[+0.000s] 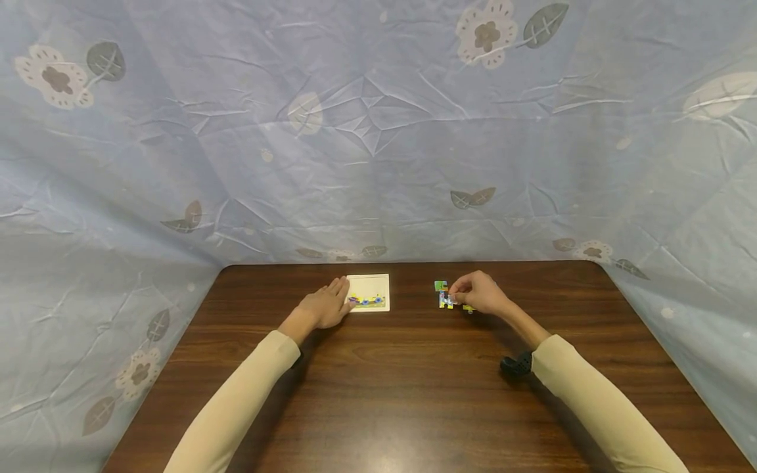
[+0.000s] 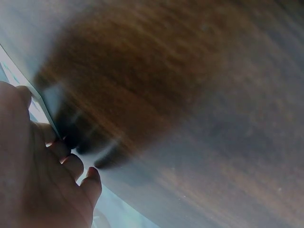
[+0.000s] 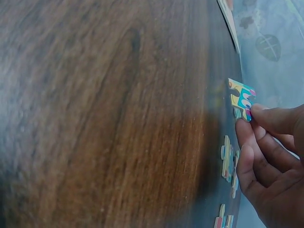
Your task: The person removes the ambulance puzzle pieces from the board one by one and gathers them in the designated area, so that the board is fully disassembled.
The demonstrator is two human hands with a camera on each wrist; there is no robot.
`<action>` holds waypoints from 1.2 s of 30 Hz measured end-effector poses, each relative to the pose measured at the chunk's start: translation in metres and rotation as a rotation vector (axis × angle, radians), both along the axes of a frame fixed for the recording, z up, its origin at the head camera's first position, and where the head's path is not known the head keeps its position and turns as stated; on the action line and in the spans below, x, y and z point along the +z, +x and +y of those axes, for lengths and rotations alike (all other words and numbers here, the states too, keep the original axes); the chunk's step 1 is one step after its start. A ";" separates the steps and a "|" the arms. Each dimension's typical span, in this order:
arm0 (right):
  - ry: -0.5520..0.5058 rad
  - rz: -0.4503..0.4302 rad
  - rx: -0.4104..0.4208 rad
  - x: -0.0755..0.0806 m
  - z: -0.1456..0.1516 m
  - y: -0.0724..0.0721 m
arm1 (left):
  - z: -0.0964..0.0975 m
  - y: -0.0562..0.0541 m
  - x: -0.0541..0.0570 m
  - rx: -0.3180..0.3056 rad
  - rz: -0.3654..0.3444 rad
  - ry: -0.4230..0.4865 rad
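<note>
My right hand (image 1: 481, 293) pinches a jigsaw puzzle piece (image 3: 243, 99) between thumb and fingers; the piece is tilted and shows yellow, turquoise and pink print. In the head view, my left hand (image 1: 324, 305) rests with extended fingers at the left edge of a small pale puzzle board (image 1: 368, 285). Along the board's lower part runs a colourful printed strip; its upper part is plain. A green puzzle piece (image 1: 440, 286) lies just beyond the right fingertips, and a yellow piece (image 1: 468, 308) is partly hidden under that hand.
Several loose puzzle pieces (image 3: 225, 156) lie on the table by the right hand. The brown wooden table (image 1: 378, 374) ends at a pale blue floral cloth (image 1: 378, 197) behind and at the sides. A black band (image 1: 516, 364) shows at the right wrist.
</note>
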State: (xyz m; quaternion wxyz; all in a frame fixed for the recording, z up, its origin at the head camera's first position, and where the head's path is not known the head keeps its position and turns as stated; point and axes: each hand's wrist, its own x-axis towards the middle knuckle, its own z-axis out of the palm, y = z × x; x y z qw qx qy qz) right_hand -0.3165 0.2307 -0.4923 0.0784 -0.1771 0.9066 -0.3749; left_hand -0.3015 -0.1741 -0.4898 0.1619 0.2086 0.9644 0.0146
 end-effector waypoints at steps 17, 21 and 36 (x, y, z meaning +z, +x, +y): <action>0.113 0.040 -0.005 0.000 -0.013 -0.003 | -0.001 0.000 -0.001 -0.003 -0.003 0.005; 0.127 0.045 0.003 0.001 -0.016 -0.003 | -0.001 -0.001 -0.001 0.000 -0.002 0.008; 0.177 0.032 0.028 0.005 -0.020 -0.002 | 0.000 -0.002 0.001 0.002 -0.006 0.009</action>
